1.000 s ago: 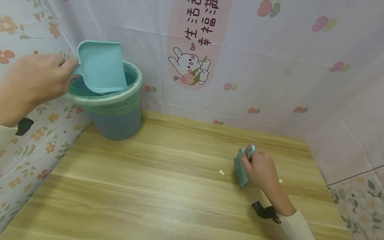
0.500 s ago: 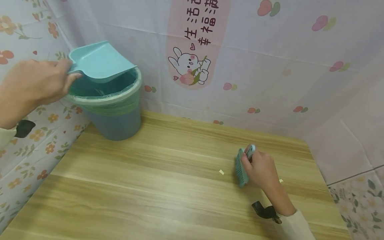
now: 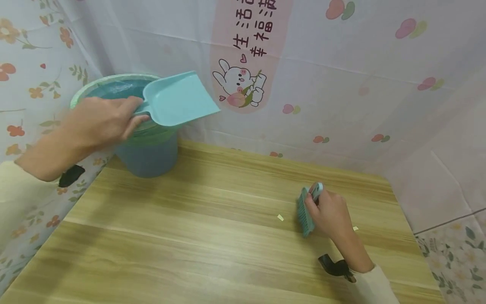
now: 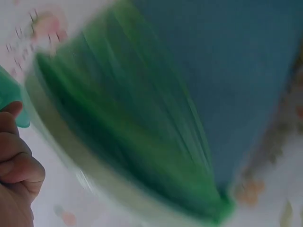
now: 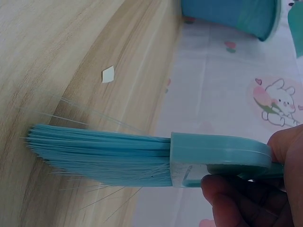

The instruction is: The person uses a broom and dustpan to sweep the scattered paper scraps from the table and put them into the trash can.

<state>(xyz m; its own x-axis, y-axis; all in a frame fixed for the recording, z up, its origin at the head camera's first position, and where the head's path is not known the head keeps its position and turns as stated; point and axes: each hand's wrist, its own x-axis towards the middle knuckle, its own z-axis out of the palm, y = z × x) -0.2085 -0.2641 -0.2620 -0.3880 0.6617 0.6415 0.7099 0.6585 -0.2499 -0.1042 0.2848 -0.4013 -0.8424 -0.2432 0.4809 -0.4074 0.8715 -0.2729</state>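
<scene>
My left hand [image 3: 110,120] grips the short handle of a light teal dustpan [image 3: 180,99], its flat pan tilted out to the right. Hand and dustpan overlap the right rim of a blue bin [image 3: 148,158] lined with a green-edged bag. In the left wrist view the bin [image 4: 227,71] fills most of the picture, blurred, with curled fingers [image 4: 19,156] at the left. At the table's right, my right hand [image 3: 330,211] holds a teal hand brush [image 3: 305,213]. Its bristles [image 5: 99,153] meet the wood in the right wrist view.
A small pale scrap [image 3: 280,218] lies on the wooden table [image 3: 182,236] left of the brush, and another scrap [image 3: 355,229] lies right of the hand. A printed cloth [image 3: 322,84] hangs behind; floral fabric [image 3: 34,228] borders the left side.
My left hand has tipped the dustpan from steep over the bin's opening toward level, then moved it right and slightly down across the bin's rim. The right hand and brush have stayed still.
</scene>
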